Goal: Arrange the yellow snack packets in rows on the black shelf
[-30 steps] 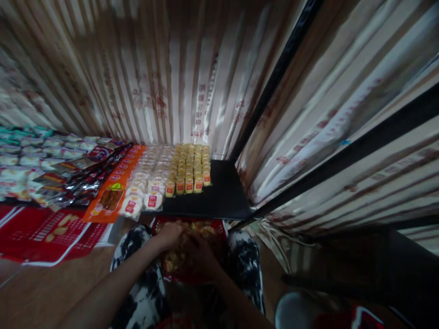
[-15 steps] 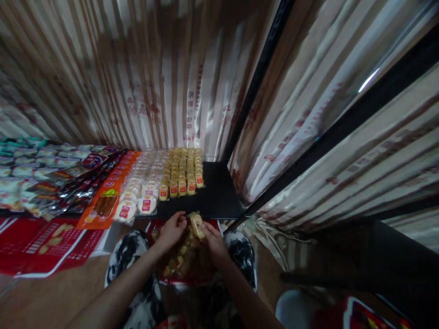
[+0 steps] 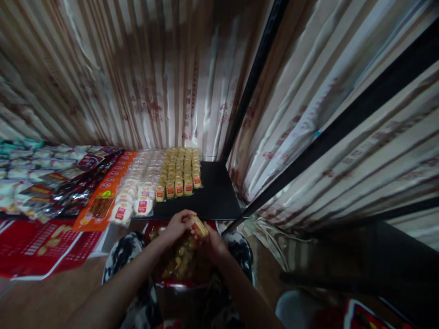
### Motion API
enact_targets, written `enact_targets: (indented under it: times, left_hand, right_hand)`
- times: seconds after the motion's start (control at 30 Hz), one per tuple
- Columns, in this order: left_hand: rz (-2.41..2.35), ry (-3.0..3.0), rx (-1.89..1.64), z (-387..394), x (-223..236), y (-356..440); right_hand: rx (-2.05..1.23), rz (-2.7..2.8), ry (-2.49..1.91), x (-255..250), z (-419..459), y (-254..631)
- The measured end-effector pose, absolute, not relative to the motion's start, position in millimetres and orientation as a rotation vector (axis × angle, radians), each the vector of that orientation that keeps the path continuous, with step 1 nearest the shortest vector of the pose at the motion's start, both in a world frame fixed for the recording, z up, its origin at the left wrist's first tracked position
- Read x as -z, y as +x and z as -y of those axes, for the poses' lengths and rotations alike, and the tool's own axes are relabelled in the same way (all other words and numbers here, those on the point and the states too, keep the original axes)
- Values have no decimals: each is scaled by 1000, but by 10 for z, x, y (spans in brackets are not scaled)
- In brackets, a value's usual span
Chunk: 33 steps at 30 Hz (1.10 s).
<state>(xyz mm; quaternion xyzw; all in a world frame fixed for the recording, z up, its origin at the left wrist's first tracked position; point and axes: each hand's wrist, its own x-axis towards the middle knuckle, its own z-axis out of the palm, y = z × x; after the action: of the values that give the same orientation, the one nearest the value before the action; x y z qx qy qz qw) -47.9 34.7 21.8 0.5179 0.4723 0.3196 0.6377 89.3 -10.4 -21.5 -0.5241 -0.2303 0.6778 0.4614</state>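
Packet (image 3: 200, 228) held between left hand (image 3: 179, 225) and right hand (image 3: 214, 244)

The left hand's fingers are closed on the upper end of the packet, and the right hand grips its other end. It is yellow, slants down to the right, and sits above an open bag (image 3: 176, 284), just in front of the near edge of the black shelf (image 3: 219, 187). The bag is red, rests between two knees in blotched black-and-white trousers (image 3: 120, 256), and contains shiny yellowish packs (image 3: 181, 260), dim and hard to make out.

On the shelf, yellow packs (image 3: 179, 173) stand in close rows, those in front with red labels showing. Just to their left lie round white packs (image 3: 142, 192), then an orange pouch (image 3: 103, 196), then dark glossy pouches (image 3: 77, 192). Bare black surface shows right of the yellow rows. Behind hangs a pleated, striped curtain (image 3: 154, 91) with reddish print; black posts (image 3: 260, 68) cross in front of it.
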Motion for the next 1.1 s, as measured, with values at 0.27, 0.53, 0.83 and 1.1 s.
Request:
enact_targets:
  times: [0.27,0.53,0.83,1.1]
  left_hand:
    - [-1238,1346,-764,-590,-294,-449]
    - [-1310,857,-960,-643,-296,-294]
    - [-1166,484,-1087,-483,-143,-52]
    - [-1457,827,-957,-740,-30,34]
  right_hand:
    - [-1434,837,-1293,77,93,1002]
    - [-1342,615,-1319,36,-52,998]
    - [-1124,739,-1333,89,-307,927]
    - [-578,1399,-1651,-97,-844,1198]
